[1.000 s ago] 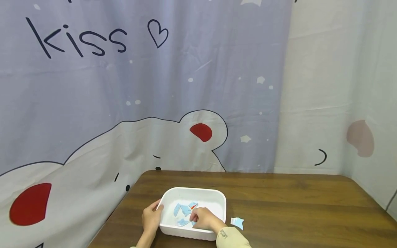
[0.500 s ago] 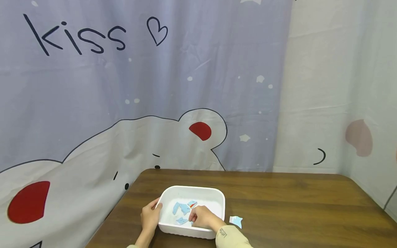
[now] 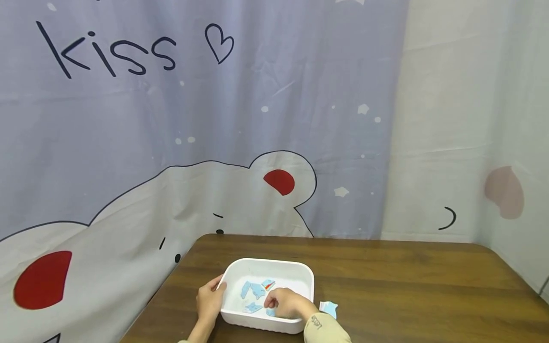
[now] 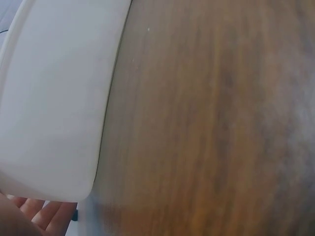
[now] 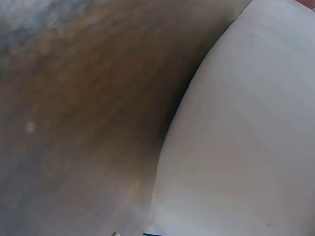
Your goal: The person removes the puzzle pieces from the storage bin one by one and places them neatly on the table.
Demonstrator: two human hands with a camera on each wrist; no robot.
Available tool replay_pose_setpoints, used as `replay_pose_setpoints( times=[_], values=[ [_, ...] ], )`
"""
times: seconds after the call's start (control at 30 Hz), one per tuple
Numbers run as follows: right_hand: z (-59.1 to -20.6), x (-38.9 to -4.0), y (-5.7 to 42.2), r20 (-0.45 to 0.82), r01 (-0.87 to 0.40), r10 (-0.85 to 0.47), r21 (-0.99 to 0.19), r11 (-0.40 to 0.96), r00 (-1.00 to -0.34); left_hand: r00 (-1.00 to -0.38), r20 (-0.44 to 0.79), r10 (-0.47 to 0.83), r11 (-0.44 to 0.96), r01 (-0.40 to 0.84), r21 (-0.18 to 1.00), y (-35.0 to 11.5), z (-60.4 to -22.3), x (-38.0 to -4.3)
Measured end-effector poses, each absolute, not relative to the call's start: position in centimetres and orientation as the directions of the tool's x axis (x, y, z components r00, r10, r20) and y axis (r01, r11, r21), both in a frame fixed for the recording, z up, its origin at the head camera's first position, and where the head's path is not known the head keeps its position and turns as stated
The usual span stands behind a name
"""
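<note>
On the table stands a white plastic tub [image 3: 291,272] holding several irregular, flat, light-blue pieces. One blue piece [image 3: 253,307] lies near the tub's front left, and another piece with a red-orange mark [image 3: 268,285] lies farther back. My left hand [image 3: 209,301] grips the tub's left side, thumb at the rim and fingers outside; the left wrist view shows these fingers [image 4: 47,215] beneath the tub's end. Inside the tub, my right hand [image 3: 286,303] has bent fingers directly above a blue piece [image 3: 270,312]. Its fingertips are partly hidden, so I cannot tell whether they pinch anything.
A white and light-blue piece [image 3: 329,308] lies on the brown wooden table [image 3: 407,286] just right of the tub. Behind the table hangs a printed curtain [image 3: 334,143]. The right wrist view shows mostly the tub's outer wall [image 5: 236,132] and tabletop.
My right hand has shifted slightly to the right inside the tub, showing more of the blue piece beneath its fingertips. My left hand keeps its hold on the tub.
</note>
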State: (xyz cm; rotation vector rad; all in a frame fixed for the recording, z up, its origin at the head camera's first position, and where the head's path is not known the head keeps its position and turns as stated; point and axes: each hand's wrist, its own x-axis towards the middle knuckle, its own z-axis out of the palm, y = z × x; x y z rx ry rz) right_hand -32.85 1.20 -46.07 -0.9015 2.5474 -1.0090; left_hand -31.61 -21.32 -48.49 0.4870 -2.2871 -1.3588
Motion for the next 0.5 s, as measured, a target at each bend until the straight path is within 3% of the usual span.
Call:
replay_pose_setpoints(
  times=[0.5],
  values=[
    [-46.35, -33.03, 0.99, 0.057, -0.443, -0.628, -0.759, 0.478, -0.776, -0.843, 0.202, -0.499, 0.467, -0.065, 0.882, -21.34, -48.19, -31.38]
  ],
)
